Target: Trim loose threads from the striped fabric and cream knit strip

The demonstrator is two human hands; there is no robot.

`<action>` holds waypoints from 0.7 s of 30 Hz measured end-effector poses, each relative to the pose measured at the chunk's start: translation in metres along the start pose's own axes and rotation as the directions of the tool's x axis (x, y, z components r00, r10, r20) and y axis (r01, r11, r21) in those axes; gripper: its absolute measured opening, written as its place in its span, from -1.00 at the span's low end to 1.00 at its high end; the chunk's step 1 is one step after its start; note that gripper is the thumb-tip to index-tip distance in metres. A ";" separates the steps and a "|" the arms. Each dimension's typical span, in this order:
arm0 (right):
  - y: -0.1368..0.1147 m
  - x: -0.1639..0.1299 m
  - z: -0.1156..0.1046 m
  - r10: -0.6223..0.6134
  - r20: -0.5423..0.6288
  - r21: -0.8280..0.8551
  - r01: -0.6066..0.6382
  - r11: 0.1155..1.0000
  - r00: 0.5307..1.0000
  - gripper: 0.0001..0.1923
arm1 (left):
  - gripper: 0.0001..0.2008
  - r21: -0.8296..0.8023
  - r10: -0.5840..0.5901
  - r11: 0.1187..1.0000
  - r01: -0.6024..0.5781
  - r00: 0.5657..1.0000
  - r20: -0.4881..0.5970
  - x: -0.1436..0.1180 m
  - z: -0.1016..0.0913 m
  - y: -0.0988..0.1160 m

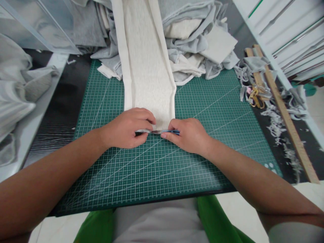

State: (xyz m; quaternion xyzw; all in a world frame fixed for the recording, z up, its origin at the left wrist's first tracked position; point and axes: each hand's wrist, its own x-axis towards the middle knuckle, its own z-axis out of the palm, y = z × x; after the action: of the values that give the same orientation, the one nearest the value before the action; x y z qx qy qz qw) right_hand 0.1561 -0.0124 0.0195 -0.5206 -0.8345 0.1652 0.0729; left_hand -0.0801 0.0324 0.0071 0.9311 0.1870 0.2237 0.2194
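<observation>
A long strip of cream fabric (pixel 149 67) runs from the far side towards me, its long edges folded inward. At its near end my left hand (pixel 129 127) is closed, thumb and fingers pinching the fabric's edge. Facing it, my right hand (pixel 189 135) grips a slim tool with a blue handle and a pointed metal blade (pixel 157 132); it looks like small thread snips, though the fingers hide much of it. The metal tip meets the fabric edge beside my left fingertips. A green cutting mat (pixel 162 172) lies under both hands.
Piles of grey and cream fabric (pixel 188 44) stand behind the mat, and more grey cloth (pixel 15 91) lies at left. Along the right side are a wooden ruler (pixel 286 114), gold-handled scissors (pixel 256 98) and fabric scraps (pixel 275 125). Clear plastic panels (pixel 48 30) rise at back left.
</observation>
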 end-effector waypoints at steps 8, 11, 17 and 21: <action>-0.001 -0.001 0.003 0.023 -0.038 0.022 -0.023 0.999 0.999 -0.58 | -0.78 -0.009 0.005 1.000 -0.005 1.000 0.000 0.001 0.000 -0.001; -0.001 -0.001 0.003 0.013 -0.045 0.019 -0.013 1.000 0.999 -0.56 | -0.80 -0.002 0.001 1.000 -0.001 1.000 0.012 0.000 -0.001 -0.001; 0.000 -0.002 0.003 0.016 -0.028 -0.010 -0.016 1.000 0.999 -0.52 | -0.85 0.072 -0.006 0.997 0.005 1.000 0.024 -0.004 -0.008 -0.007; 0.000 -0.002 0.002 0.011 -0.015 -0.011 -0.012 1.000 1.000 -0.52 | -0.87 0.104 -0.028 0.994 0.028 1.000 -0.004 -0.007 -0.011 -0.013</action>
State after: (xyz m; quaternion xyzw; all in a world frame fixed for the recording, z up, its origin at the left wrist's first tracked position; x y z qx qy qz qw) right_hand 0.1564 -0.0149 0.0176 -0.5270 -0.8318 0.1571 0.0755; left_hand -0.0950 0.0439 0.0071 0.9383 0.2115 0.2117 0.1737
